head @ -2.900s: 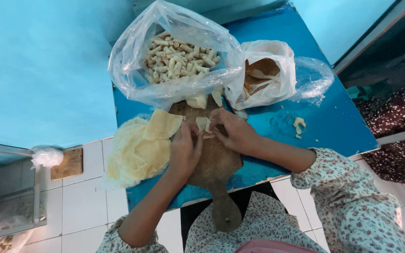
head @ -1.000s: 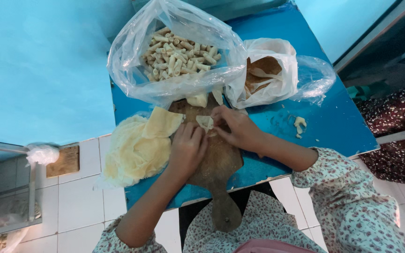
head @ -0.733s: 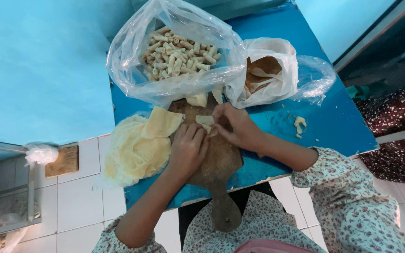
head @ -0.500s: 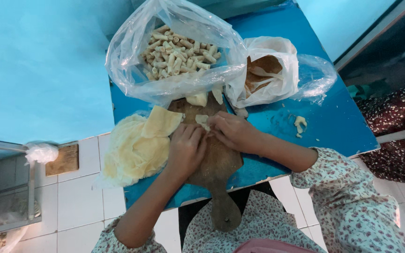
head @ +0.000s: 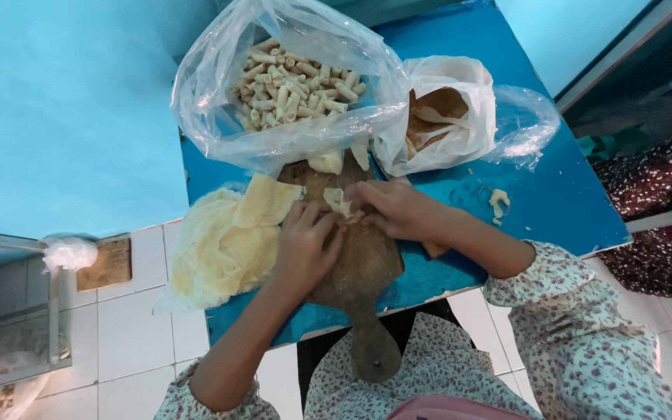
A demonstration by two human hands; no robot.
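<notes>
My left hand (head: 303, 245) and my right hand (head: 398, 210) meet over a brown wooden board (head: 361, 268) with a handle, on a blue table (head: 542, 198). Between their fingertips lies a small pale piece of thin dough (head: 337, 201), and both hands pinch it. A stack of thin pale dough sheets (head: 223, 237) lies just left of my left hand. Above the board stands a clear plastic bag (head: 289, 82) full of several small rolled pastries. A white bag (head: 445, 117) with brown filling sits to its right.
Small dough scraps (head: 498, 204) lie on the blue table at the right. More cut dough pieces (head: 336, 159) rest at the board's far end. White floor tiles (head: 130, 327) show at the left, with a small wooden block (head: 104, 264) and a metal shelf (head: 9, 342).
My fingers have shifted slightly on the dough piece, the right hand drawing closer to the left. Bags, board and sheets have stayed in place.
</notes>
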